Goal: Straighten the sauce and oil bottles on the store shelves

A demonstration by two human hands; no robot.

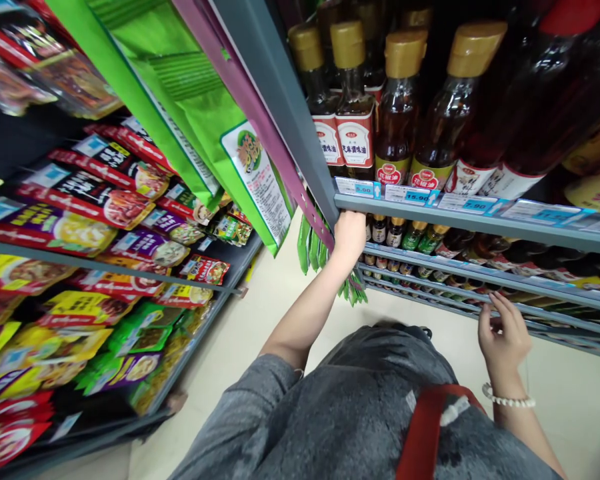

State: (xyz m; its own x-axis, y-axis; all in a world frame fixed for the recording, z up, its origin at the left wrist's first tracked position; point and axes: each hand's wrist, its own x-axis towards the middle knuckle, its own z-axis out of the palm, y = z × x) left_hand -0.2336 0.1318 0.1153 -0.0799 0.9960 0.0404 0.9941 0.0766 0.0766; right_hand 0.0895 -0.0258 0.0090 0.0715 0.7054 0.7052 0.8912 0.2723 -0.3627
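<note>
**A:** What takes up the most room?

**B:** Two store racks. The left rack point(105, 267) is packed with red, yellow and purple seasoning packets point(85, 197). Their print is too small to read. Beside it hang big green bags point(195, 113) on a grey upright post point(285, 107).

**A:** And on the right?

**B:** Dark bottles point(405, 107) with gold caps stand in a row. One yellow-green label reads 花椒油, and the white-and-red labels next to it are too blurred to make out. Under them runs the top shelf rail point(480, 223).

**A:** Where are the hands?

**B:** The left hand point(350, 235) is at the near end of that top shelf rail, where it meets the post. Its fingers are curled over the edge, with the tips hidden. The right hand point(503, 333) is lower down, with its fingers loosely bent and close together. Their tips rest on a lower shelf rail point(580, 328), and the hand holds nothing.

**A:** Any prices?

**B:** The blue-and-white price tags point(415, 195) on the top rail read 15.90 and 7.90. One nearer the left hand seems to read 5.00.

**A:** Anything smaller?

**B:** There is a white bead bracelet point(509, 401) on the right wrist, and a red strap point(423, 433) across the grey shirt.
</note>
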